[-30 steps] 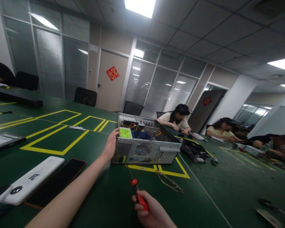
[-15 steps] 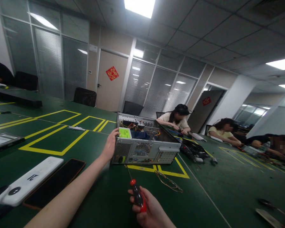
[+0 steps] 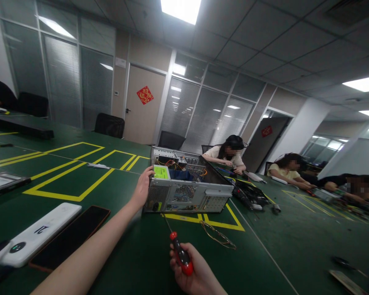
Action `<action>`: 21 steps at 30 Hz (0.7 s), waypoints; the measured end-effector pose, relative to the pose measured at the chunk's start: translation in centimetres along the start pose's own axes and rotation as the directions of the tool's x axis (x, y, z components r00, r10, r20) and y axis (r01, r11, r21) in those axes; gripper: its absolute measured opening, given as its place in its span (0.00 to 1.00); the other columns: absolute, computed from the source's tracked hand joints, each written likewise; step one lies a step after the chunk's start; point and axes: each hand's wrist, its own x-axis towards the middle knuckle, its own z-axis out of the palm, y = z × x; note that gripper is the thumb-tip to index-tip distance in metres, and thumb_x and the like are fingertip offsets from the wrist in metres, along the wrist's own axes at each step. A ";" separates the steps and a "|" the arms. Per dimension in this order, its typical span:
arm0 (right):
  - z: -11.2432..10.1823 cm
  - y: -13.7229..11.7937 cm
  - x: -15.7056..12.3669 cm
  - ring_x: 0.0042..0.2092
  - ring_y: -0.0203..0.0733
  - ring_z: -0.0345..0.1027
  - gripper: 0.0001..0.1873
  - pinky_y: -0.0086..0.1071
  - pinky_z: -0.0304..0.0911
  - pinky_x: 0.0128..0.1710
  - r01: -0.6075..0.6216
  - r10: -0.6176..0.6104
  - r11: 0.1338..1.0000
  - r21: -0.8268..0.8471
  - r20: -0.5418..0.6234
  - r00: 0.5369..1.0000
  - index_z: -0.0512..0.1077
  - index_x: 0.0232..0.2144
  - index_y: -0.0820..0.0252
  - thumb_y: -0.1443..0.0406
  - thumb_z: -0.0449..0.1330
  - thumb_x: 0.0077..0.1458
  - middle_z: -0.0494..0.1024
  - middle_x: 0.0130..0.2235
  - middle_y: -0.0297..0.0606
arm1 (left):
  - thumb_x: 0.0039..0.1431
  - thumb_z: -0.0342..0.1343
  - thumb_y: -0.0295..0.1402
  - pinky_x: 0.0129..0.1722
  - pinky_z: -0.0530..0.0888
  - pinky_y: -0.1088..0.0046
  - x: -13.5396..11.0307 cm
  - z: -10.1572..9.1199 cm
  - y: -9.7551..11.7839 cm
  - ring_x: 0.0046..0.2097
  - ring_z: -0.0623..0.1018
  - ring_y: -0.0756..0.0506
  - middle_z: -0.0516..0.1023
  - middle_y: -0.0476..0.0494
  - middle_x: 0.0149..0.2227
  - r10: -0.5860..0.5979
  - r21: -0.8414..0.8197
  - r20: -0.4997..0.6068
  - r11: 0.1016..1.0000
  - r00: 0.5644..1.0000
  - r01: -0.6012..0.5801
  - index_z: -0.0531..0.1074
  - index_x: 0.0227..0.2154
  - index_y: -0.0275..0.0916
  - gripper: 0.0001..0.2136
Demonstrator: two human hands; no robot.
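My right hand (image 3: 192, 266) is wrapped around the red-and-black handle of a screwdriver (image 3: 181, 254), fingers curled closed on it, near the middle of the desk (image 3: 135, 254). The shaft points away from me and to the left, its end close to the lower left corner of an opened computer case (image 3: 199, 196); from here I cannot tell whether the tip touches. The case lies ahead of me with its rear panel towards me and its upper side open, wires showing inside. My left hand (image 3: 142, 190) is against its left side, fingertips bent at the upper edge by a bright green label (image 3: 161, 172); the thumb is hidden, so I can't say how closed that hand is or whether it really grips.

Nearer on the left I have a dark smartphone (image 3: 72, 237) just beside a white device (image 3: 39, 233) marked 21. On the right, beyond the case, lies a black tool kit (image 3: 249, 196), and on its far side a co-worker (image 3: 224, 153) leans over the desk.
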 end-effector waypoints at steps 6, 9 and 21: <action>-0.5 -0.1 0.2 0.25 0.36 0.77 0.19 0.19 0.63 0.21 -0.060 0.065 0.996 -0.062 0.081 0.995 0.86 0.50 0.65 0.62 0.56 0.87 0.84 0.32 0.40 | 0.88 0.46 0.66 0.90 0.73 0.37 0.0 -0.1 0.2 0.82 0.83 0.29 0.88 0.35 0.79 -0.009 0.000 0.003 1.000 1.000 0.009 0.87 0.58 0.52 0.31; -1.2 -0.2 0.7 0.24 0.34 0.73 0.14 0.16 0.55 0.21 -0.079 0.107 0.983 -0.164 0.171 0.979 0.86 0.50 0.61 0.60 0.62 0.84 0.85 0.34 0.41 | 0.87 0.46 0.68 0.90 0.74 0.37 0.0 0.0 0.3 0.81 0.84 0.29 0.88 0.35 0.78 -0.023 -0.006 -0.009 1.000 1.000 0.023 0.87 0.57 0.52 0.32; -1.8 -0.5 0.9 0.22 0.26 0.66 0.12 0.12 0.56 0.21 -0.075 0.110 0.975 -0.207 0.165 0.980 0.80 0.38 0.64 0.70 0.67 0.80 0.80 0.29 0.34 | 0.86 0.46 0.70 0.88 0.75 0.38 0.0 0.1 0.2 0.81 0.84 0.29 0.88 0.35 0.78 -0.003 0.002 -0.015 1.000 1.000 0.004 0.87 0.58 0.53 0.32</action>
